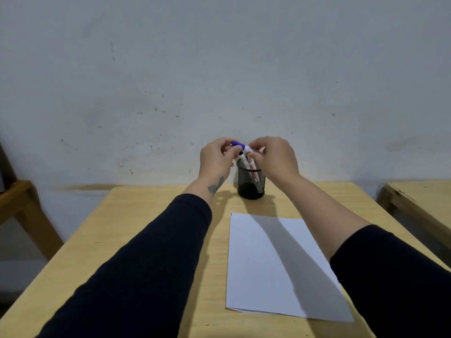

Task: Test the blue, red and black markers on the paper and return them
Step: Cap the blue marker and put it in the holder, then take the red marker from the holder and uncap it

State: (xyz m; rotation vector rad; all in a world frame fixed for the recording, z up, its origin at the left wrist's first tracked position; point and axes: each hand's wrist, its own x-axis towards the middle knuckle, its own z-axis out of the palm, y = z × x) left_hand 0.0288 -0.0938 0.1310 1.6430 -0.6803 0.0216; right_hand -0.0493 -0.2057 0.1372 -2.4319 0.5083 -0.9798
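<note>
Both hands hold the blue marker (241, 146) level above the black mesh pen cup (251, 185). My left hand (216, 159) pinches its blue cap end, and my right hand (274, 158) grips the white barrel. Two more markers (249, 164) stand in the cup, one with a black cap showing; the other's cap is hidden behind my fingers. A white sheet of paper (273, 262) lies on the wooden table (146, 223), nearer to me than the cup, with my right arm's shadow across it.
A grey-white wall stands right behind the table. A wooden chair or stool (22, 203) is at the left and another wooden table (422, 198) at the right edge. The table's left half is bare wood under my left sleeve.
</note>
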